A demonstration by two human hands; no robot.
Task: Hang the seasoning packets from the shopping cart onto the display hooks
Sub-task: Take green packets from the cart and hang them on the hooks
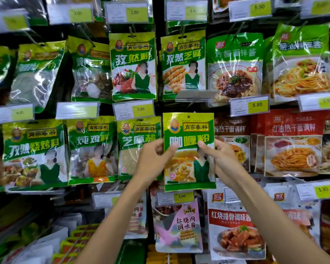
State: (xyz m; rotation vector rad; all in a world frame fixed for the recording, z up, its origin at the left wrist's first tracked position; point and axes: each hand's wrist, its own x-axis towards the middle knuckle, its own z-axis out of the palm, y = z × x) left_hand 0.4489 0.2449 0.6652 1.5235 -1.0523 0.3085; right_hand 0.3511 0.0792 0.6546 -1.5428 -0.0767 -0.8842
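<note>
I hold one green packet (189, 151) up before the display.
My left hand (152, 161) and right hand (220, 156) pinch its two edges; it is just under the tilted price tag (196, 96).

A shop — hooked seasoning packets (133, 65), yellow price tags (249, 106).

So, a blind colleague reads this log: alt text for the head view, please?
A left hand and right hand pinch the side edges of a green seasoning packet, holding it upright before a wall of hanging packets and yellow price tags.
</note>
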